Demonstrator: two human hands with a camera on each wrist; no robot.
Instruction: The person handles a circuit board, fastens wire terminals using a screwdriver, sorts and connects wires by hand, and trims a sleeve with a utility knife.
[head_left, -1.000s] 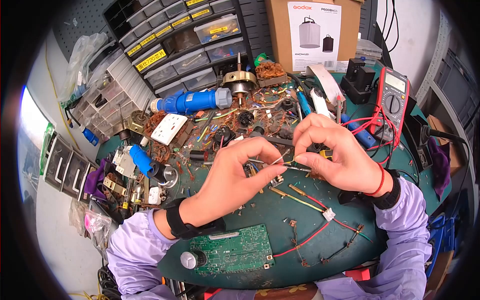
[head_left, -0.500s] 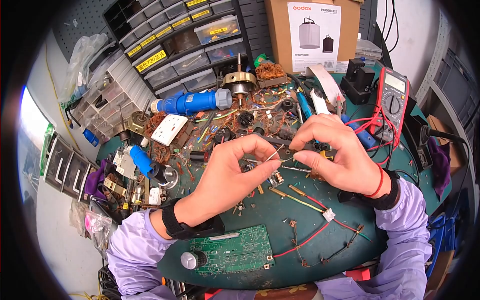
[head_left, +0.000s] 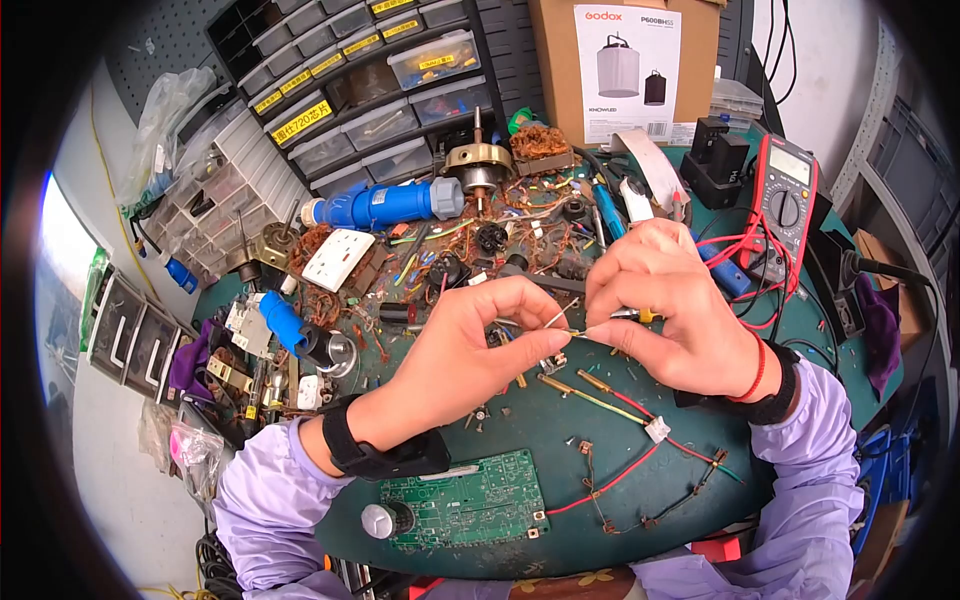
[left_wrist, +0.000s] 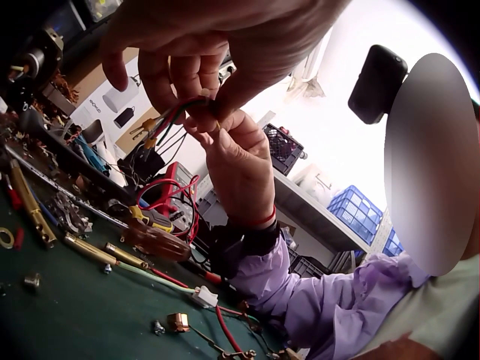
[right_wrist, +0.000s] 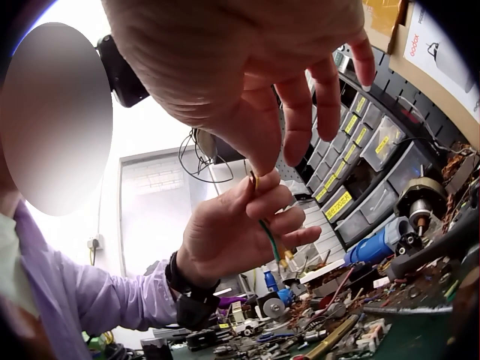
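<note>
Over the middle of the green bench, my left hand (head_left: 520, 320) and right hand (head_left: 610, 325) meet fingertip to fingertip. Both pinch a small bundle of thin wires (head_left: 570, 325), red, green and yellow in the left wrist view (left_wrist: 176, 116). In the right wrist view the left hand (right_wrist: 240, 225) holds a green wire (right_wrist: 270, 240) that hangs below its fingers, with the right hand's fingertips (right_wrist: 259, 161) just above it. A thin bare lead (head_left: 556, 318) sticks up between the two hands.
A green circuit board (head_left: 465, 505) lies near the front edge. Red wires with a white connector (head_left: 657, 428) trail across the mat. A multimeter (head_left: 788, 195) stands at the right, a blue plug (head_left: 385, 203), parts drawers (head_left: 370, 90) and a cardboard box (head_left: 625, 65) behind.
The right hand has dropped slightly and closed in toward the left hand, so the fingertips sit closer together on the wires. The left hand has hardly moved.
</note>
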